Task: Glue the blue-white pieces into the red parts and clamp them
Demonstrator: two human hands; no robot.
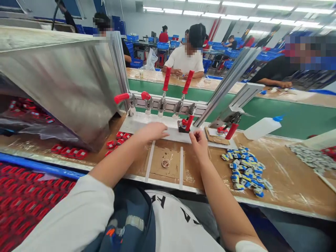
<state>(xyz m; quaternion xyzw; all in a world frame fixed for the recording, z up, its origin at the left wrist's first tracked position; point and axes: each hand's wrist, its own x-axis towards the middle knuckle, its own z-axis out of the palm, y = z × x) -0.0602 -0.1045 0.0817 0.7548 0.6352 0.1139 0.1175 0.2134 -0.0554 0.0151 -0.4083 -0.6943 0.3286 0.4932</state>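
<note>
L hand [153, 132] loose, fingers out, over white plate [138, 121]; R hand [199, 142] curls by red handle [189, 123], can't tell if holding. Parts pile [246, 168] sits R, prob. for reach.

Room above cardboard [157, 159], toggle clamps [162, 102] behind, seemingly tight beside metal box [65, 87]

Far bench [224, 83]: person in white top [185, 61] behind it, hands low near the surface. Person in dark top [275, 68] to the right, forearm by the same bench. Clear plastic bag [151, 60] beyond, left of the white top. Deeper in: person in red [163, 36], blue bins [163, 46]. Ceiling lights [238, 5] in long rows. Green panel [288, 119] under the far bench. White bottle [262, 128], blue-capped, near bench, right.
</note>
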